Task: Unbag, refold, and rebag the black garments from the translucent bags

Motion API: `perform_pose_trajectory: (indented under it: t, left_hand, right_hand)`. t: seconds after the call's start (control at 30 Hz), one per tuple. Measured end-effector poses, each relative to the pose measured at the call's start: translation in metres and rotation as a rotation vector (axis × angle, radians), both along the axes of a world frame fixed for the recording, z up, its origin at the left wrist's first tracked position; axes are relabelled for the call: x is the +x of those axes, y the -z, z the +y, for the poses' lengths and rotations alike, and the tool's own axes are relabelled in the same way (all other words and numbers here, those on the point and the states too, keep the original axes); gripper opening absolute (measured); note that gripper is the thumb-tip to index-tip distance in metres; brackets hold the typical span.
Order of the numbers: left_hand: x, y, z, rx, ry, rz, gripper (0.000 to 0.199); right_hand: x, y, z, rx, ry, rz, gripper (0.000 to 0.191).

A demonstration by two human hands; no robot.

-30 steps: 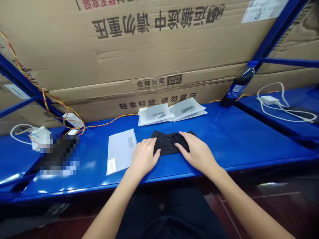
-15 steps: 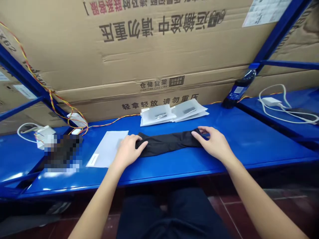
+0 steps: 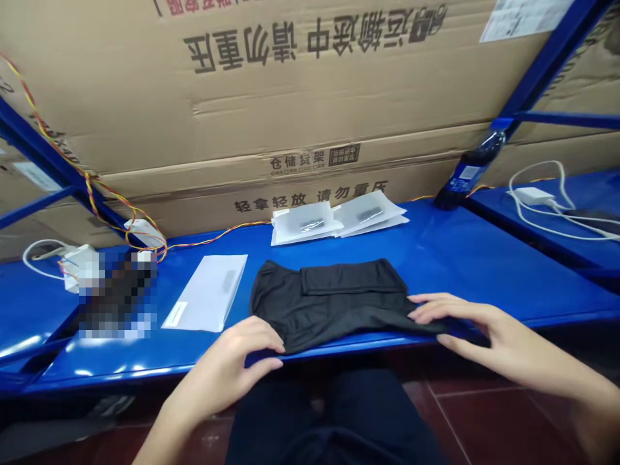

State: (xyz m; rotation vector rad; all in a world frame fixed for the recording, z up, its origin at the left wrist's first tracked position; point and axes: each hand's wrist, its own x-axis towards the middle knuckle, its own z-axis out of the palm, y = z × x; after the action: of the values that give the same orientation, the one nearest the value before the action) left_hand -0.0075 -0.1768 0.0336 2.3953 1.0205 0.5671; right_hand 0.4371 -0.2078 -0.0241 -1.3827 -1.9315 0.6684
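Observation:
A black cloth garment [image 3: 339,310], part of it folded over in a narrow band at the top, lies on the blue shelf, its near side reaching the front edge. At its lower left corner is my left hand [image 3: 237,361], fingertips on the fabric and thumb just below. My right hand [image 3: 465,323] has the lower right end of the fabric between fingers and thumb. Left of the garment lies a flat frosted plastic bag [image 3: 206,294] with a white label.
Several frosted bags [image 3: 339,216] with dark contents lie at the back against a cardboard box [image 3: 310,116]. A dark drink bottle [image 3: 469,168] leans at the back right. Wires and white adapters [image 3: 145,232] sit at the left. A charger with cable [image 3: 535,196] is on the right shelf.
The black garment has opened out from a narrow strip to a wider piece towards me. Both hands have moved nearer the shelf's front edge, the right one also further right.

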Motion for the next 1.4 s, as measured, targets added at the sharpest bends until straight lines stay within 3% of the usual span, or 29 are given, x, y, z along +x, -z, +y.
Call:
perform_pose_trajectory:
  t: [0.07,0.17,0.33,0.4,0.5,0.6,0.67,0.8,0.9,1.0,1.13,1.4]
  left_hand:
    - [0.007,-0.005,-0.001,0.057,-0.01,0.015,0.006]
    - [0.029,-0.007,0.023,0.224,-0.044,-0.037,0.012]
    - [0.067,0.018,0.079,0.415,0.085,0.118,0.019]
    - [0.071,0.031,0.085,0.446,0.097,0.2,0.015]
    - [0.063,0.039,0.072,0.479,0.094,0.225,0.021]
    - [0.052,0.026,0.058,0.416,0.091,0.148,0.024]
    - [0.049,0.012,0.063,0.317,0.041,0.075,0.023]
    - [0.055,-0.007,0.114,0.05,-0.114,-0.067,0.027]
    - [0.062,0.001,0.162,-0.096,-0.151,-0.093,0.033]
    - [0.062,0.019,0.189,-0.149,-0.161,-0.089,0.043]
    - [0.054,0.034,0.195,-0.196,-0.16,-0.115,0.05]
    - [0.05,0.042,0.197,-0.236,-0.188,-0.159,0.046]
  right_hand:
    - [-0.001,0.0,-0.002,0.077,0.018,-0.062,0.026]
    - [-0.013,-0.004,0.017,0.224,0.135,-0.082,0.026]
    - [-0.029,0.006,0.056,0.303,0.07,-0.192,0.038]
    - [-0.032,0.015,0.056,0.312,0.075,-0.193,0.035]
    - [-0.036,0.021,0.041,0.327,0.088,-0.141,0.028]
    - [-0.04,0.012,0.03,0.301,0.098,-0.075,0.027]
    - [-0.041,0.001,0.037,0.277,0.15,-0.029,0.029]
    - [-0.043,-0.017,0.095,0.218,0.237,0.041,0.039]
    - [-0.047,-0.016,0.147,0.146,0.168,0.047,0.044]
    - [-0.051,-0.004,0.175,0.092,0.176,0.004,0.047]
    - [-0.05,0.009,0.172,0.073,0.203,-0.008,0.051]
    - [-0.042,0.011,0.171,0.014,0.185,0.079,0.068]
